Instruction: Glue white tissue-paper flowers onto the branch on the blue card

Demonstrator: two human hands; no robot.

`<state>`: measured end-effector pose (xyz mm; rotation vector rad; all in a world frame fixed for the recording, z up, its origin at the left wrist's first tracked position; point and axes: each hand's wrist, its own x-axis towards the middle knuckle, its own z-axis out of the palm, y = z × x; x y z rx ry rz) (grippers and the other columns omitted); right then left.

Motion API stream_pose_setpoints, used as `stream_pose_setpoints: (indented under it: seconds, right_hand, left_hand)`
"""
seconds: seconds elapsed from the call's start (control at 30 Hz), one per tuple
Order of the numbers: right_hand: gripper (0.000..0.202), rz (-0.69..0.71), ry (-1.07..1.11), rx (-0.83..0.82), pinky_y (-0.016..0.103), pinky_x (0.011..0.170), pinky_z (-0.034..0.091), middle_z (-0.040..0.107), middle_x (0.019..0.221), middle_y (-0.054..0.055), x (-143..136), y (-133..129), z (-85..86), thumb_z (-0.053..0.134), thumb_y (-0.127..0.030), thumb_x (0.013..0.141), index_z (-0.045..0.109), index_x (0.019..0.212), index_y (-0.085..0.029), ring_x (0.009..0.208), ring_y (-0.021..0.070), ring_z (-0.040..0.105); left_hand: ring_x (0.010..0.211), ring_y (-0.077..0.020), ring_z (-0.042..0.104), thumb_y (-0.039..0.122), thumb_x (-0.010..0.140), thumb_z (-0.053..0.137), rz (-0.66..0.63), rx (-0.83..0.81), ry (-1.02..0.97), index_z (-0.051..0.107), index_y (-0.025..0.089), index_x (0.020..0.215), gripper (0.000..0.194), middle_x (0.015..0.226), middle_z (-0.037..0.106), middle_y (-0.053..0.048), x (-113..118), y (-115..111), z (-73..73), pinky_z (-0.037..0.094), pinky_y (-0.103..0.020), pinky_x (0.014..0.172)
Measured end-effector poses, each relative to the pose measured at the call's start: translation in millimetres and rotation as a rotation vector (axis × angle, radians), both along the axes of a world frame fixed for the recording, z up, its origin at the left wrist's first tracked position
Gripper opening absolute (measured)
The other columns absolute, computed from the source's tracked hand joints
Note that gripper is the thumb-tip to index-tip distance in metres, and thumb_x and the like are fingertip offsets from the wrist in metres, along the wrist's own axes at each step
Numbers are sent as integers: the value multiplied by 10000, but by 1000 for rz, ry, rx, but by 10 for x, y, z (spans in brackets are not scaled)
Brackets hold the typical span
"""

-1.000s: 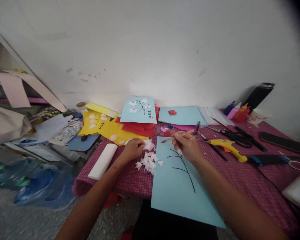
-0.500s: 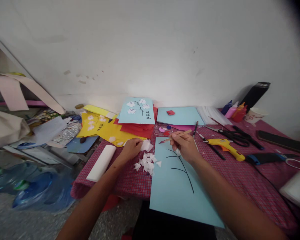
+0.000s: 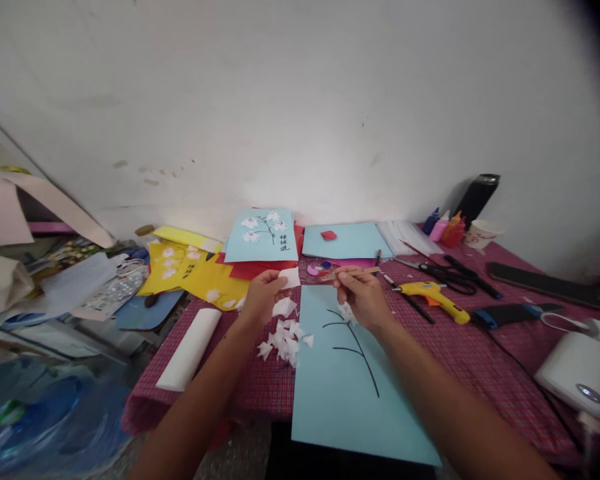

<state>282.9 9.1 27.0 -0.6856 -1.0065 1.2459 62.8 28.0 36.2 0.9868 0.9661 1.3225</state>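
Between the fingers of my left hand (image 3: 264, 293) is a small white piece of paper (image 3: 291, 277), raised above the table. My right hand (image 3: 361, 293) grips a paintbrush (image 3: 370, 271) with a light wooden handle, its tip pointing left toward the paint. Below that hand lies a light blue sheet (image 3: 340, 407) with a black branch drawn on it; part of the branch is covered by the hand. Torn white paper scraps (image 3: 286, 339) are heaped at the sheet's left edge. Blobs of pink, blue and red paint (image 3: 313, 270) sit just beyond the sheet.
A white paper roll (image 3: 190, 350) lies at left. Behind stands a finished flower picture (image 3: 260, 237) beside yellow sheets (image 3: 215, 283). To the right are a yellow glue gun (image 3: 433, 297), scissors (image 3: 450, 275), paint bottles (image 3: 445, 227), a paper cup (image 3: 480, 235) and a black flask (image 3: 480, 197).
My left hand has lifted a white paper piece off the scraps' area. The brush in my right hand has shifted slightly, and the whole view has moved a little.
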Motion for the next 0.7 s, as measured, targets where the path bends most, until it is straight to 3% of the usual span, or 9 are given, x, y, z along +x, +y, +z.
stream_pose_setpoints:
  seconds: [0.13,0.23,0.43,0.7]
  right_hand:
    - [164,-61,40,18,222,430,399,653,719,-9,55,26,41,728,-321,792,702,881,-185,465,85,500]
    - [159,-78,41,13,221,430,404,645,713,-9,81,43,46,728,-311,791,701,879,-182,475,88,501]
    - [160,-70,26,-22,218,412,384,638,697,-7,71,58,5,737,-303,786,695,870,-173,456,84,485]
    - [168,-75,4,-36,221,418,382,641,702,-5,54,83,-41,745,-302,779,697,869,-169,453,83,491]
  left_hand:
    - [746,-153,663,194,651,809,-96,-46,-199,618,141,836,271,821,693,-42,436,38,53,552,-302,716]
    - [796,-160,665,197,683,797,-136,-32,-224,653,137,890,259,888,707,-64,617,69,-12,546,-297,736]
    - [834,-161,648,220,713,783,-164,-11,-211,719,126,956,269,957,710,-84,595,62,-184,544,-307,774]
    - [853,-167,647,242,730,780,-171,17,-205,733,134,955,254,972,712,-83,587,32,-182,554,-306,769]
